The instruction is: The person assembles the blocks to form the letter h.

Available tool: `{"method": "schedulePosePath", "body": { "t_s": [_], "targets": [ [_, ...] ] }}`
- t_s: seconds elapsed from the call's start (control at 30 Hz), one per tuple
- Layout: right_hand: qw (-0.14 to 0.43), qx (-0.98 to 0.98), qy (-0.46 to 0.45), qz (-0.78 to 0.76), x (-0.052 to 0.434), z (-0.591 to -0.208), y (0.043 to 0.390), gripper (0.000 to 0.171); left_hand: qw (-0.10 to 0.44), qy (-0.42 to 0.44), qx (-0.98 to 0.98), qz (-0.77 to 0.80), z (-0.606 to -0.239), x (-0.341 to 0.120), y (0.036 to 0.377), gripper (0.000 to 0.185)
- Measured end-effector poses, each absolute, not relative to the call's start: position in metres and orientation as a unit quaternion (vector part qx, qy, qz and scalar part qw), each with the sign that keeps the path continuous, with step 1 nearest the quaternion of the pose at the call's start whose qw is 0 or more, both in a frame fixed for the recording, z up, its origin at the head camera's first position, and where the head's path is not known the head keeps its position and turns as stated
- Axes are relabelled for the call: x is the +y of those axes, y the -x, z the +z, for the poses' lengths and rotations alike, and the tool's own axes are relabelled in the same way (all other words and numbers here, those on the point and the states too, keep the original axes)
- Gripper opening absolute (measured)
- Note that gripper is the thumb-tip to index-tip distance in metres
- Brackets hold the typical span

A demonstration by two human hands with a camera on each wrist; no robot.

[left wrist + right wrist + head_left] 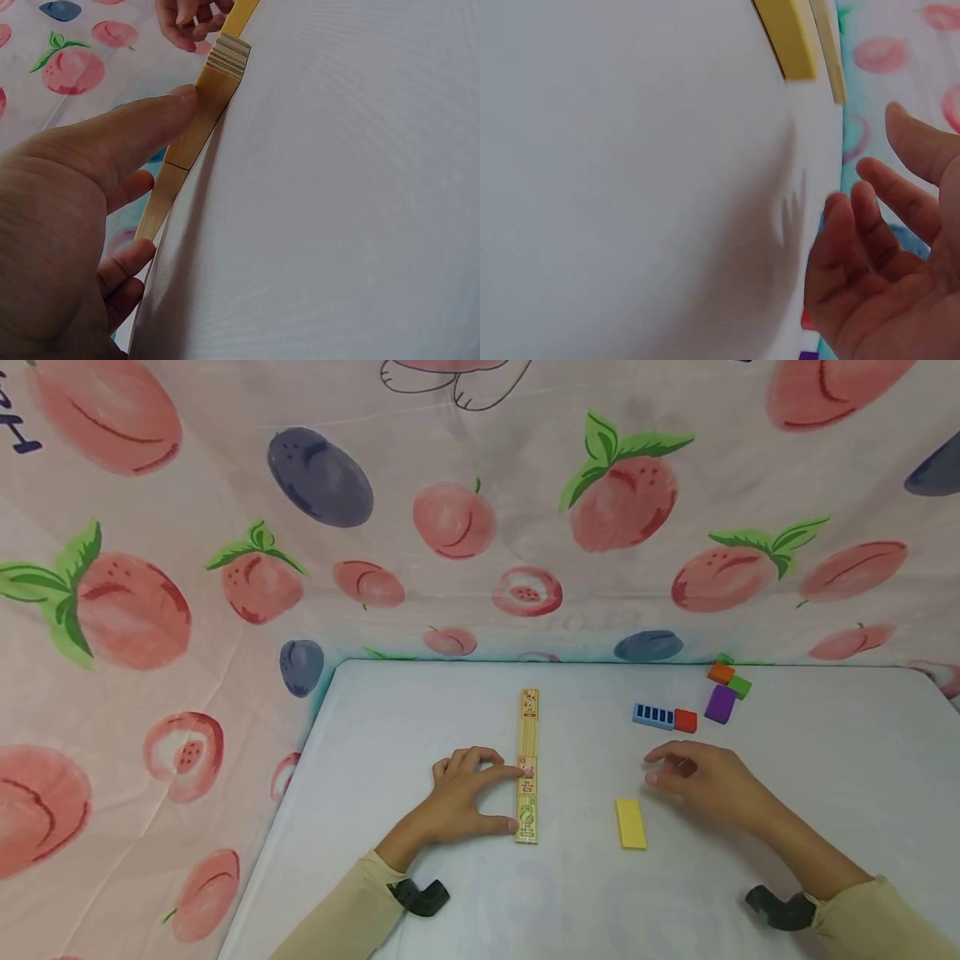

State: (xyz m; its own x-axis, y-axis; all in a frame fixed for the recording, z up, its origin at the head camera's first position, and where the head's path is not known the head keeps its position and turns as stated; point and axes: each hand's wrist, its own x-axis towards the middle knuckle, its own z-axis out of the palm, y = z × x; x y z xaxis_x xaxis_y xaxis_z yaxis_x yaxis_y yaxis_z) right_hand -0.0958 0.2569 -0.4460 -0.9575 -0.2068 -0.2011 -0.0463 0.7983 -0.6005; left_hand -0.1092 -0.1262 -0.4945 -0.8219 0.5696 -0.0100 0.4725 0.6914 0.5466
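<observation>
A straight row of printed wooden blocks, laid end to end, runs away from the person on the white table. My left hand is at the row's left side, its thumb and index fingertips touching the near blocks. In the left wrist view the thumb lies along the side of the wooden row. To the right of the row lies a flat yellow block. Beyond that block, my right hand hovers over the table with loosely bent fingers and holds nothing; the right wrist view shows its fingers apart from the yellow block.
At the back right lie a light blue block with dark slots, a red block, a purple block, an orange block and a green block. A fruit-print cloth hangs behind the table and at its left.
</observation>
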Motion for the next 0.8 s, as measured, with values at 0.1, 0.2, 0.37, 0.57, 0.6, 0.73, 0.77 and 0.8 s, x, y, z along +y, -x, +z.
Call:
{"method": "schedulePosePath", "body": {
  "t_s": [0.1, 0.2, 0.37, 0.57, 0.6, 0.73, 0.77, 0.8],
  "targets": [
    [0.094, 0.947, 0.064, -0.302, 0.264, -0.442, 0.105, 0.036, 0.092, -0.284, 0.915, 0.27, -0.494, -0.126, 0.109, 0.068],
    [0.059, 0.953, 0.063, -0.292, 0.27, -0.44, 0.115, 0.034, 0.093, -0.283, 0.915, 0.27, -0.494, -0.126, 0.109, 0.068],
    [0.017, 0.957, 0.06, -0.285, 0.279, -0.439, 0.131, 0.034, 0.093, -0.282, 0.915, 0.272, -0.495, -0.126, 0.109, 0.068],
    [-0.014, 0.961, 0.075, -0.264, 0.287, -0.442, 0.15, 0.035, 0.097, -0.279, 0.916, 0.272, -0.493, -0.125, 0.109, 0.068],
    [-0.015, 0.962, 0.078, -0.263, 0.288, -0.442, 0.153, 0.035, 0.098, -0.279, 0.916, 0.272, -0.493, -0.125, 0.109, 0.068],
    [-0.002, 0.964, 0.081, -0.254, 0.29, -0.445, 0.16, 0.037, 0.097, -0.28, 0.916, 0.271, -0.493, -0.126, 0.109, 0.067],
    [0.003, 0.964, 0.079, -0.252, 0.29, -0.446, 0.163, 0.036, 0.096, -0.28, 0.916, 0.271, -0.493, -0.126, 0.109, 0.067],
    [0.008, 0.965, 0.079, -0.249, 0.29, -0.447, 0.165, 0.036, 0.096, -0.28, 0.916, 0.271, -0.493, -0.126, 0.109, 0.067]
  ]
}}
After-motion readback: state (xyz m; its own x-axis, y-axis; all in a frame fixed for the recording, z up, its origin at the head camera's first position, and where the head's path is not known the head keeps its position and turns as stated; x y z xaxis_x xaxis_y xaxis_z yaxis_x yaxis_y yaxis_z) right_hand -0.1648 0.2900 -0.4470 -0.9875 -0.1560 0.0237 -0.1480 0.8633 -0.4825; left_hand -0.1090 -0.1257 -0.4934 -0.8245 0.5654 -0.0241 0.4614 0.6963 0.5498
